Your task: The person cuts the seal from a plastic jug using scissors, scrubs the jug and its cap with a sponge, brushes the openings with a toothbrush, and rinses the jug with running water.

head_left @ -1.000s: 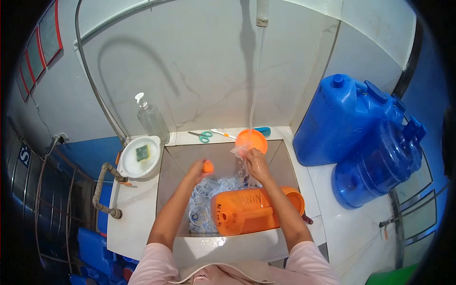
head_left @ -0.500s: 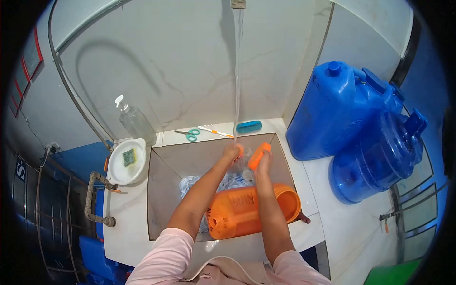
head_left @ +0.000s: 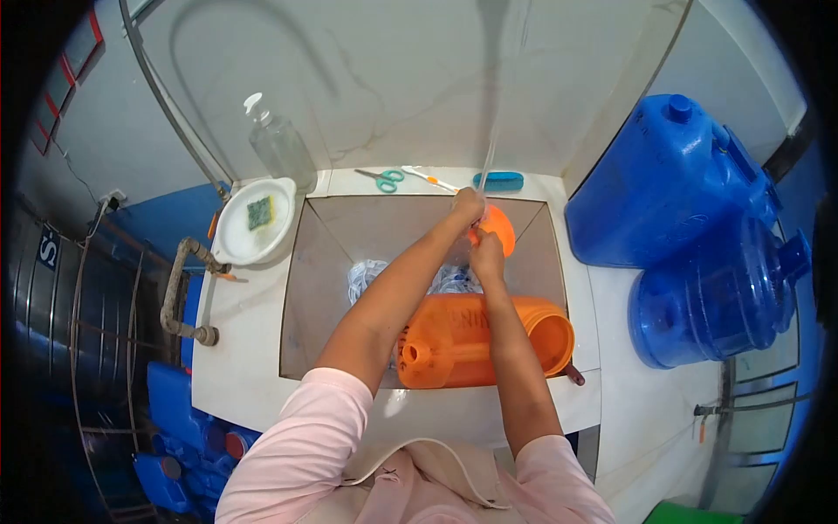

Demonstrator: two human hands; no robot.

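Under the running water, my left hand is closed beside a round orange lid. What its fingers hold is hidden. My right hand grips the lid's lower edge, with its face turned up. Below my forearms an orange jug lies on its side across the sink's near edge, its wide mouth to the right and a small spout to the left. White and blue cords or cloth strips lie in the sink, partly hidden by my left arm.
Scissors, a toothbrush and a blue brush line the back ledge. At left stand a white basin with a sponge and a pump bottle. A blue jerrycan and a blue water jug stand right.
The orange lid has turned to show its round face, and both hands have come closer together around it. The camera view has shifted, with the faucet tip out of frame.
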